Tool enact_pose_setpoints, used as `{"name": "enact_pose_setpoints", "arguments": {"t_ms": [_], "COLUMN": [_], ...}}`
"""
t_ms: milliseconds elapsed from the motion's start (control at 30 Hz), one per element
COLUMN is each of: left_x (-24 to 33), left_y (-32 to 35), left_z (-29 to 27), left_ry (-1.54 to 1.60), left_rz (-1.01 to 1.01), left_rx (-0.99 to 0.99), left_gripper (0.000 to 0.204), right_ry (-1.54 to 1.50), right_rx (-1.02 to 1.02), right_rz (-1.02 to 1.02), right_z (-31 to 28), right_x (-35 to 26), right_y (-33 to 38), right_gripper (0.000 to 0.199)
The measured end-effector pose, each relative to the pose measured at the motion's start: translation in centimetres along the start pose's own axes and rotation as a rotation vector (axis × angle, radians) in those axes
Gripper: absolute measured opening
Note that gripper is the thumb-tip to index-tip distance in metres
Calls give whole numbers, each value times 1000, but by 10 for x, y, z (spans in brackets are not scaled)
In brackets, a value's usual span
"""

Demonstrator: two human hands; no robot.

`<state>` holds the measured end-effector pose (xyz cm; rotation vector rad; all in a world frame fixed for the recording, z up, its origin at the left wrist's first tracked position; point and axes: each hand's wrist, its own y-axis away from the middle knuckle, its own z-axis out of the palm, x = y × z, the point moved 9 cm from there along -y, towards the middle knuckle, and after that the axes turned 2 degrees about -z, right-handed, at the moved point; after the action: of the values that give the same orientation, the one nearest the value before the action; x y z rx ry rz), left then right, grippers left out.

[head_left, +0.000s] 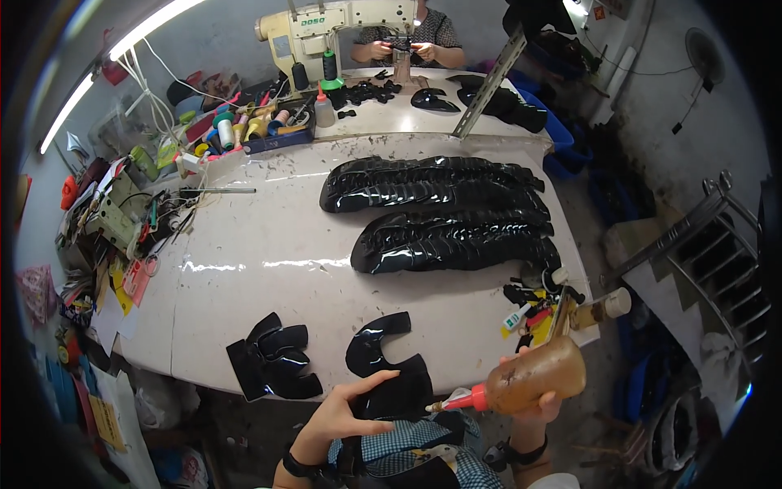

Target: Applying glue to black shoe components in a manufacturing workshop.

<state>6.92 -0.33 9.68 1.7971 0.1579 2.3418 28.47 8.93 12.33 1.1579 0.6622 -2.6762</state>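
Observation:
My right hand (538, 407) grips a squeeze bottle (539, 375) of amber liquid, tipped on its side. Its red nozzle points left toward a glossy black U-shaped piece (380, 342), which looks like a shoe upper, at the table's near edge. My left hand (346, 416) lies against that piece's lower part, thumb and index finger spread apart; its other fingers are partly hidden. Left of it, several similar black pieces (281, 359) overlap on the table. Whether the nozzle tip touches the piece I cannot tell.
Two long rows of stacked black pieces (456, 244) lie across the white table (244, 220). Behind stands a sewing machine (342, 20), a person's hands (399, 50) at it. Thread spools (224, 130) and scissors (140, 275) are leftward; a second bottle (599, 310) stands at right.

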Motion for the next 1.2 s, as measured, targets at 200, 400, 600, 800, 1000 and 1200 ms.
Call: {"name": "enact_pose_setpoints", "arguments": {"t_ms": [200,400,600,800,1000,1200], "left_x": [-1,-1,-2,3,5,11], "left_y": [-1,-2,-13,-24,-28,-29], "left_z": [0,-9,-27,-34,-37,-34], "left_ry": [23,76,51,-5,-1,-23], "left_rz": [-11,-2,3,32,37,82], "left_rx": [-1,14,82,142,136,129], "left_gripper": [67,69,70,70,67,68], "right_ry": [-20,285,-271,-189,-301,-24], "right_rx": [94,115,294,204,43,95], "right_rz": [147,-4,-2,110,188,151], "right_z": [-1,-15,-29,-15,-1,6], "right_x": [7,-3,-12,1,4,2], "right_y": [9,2,-13,-5,-3,-4], "right_gripper": [84,73,71,75,74,76]}}
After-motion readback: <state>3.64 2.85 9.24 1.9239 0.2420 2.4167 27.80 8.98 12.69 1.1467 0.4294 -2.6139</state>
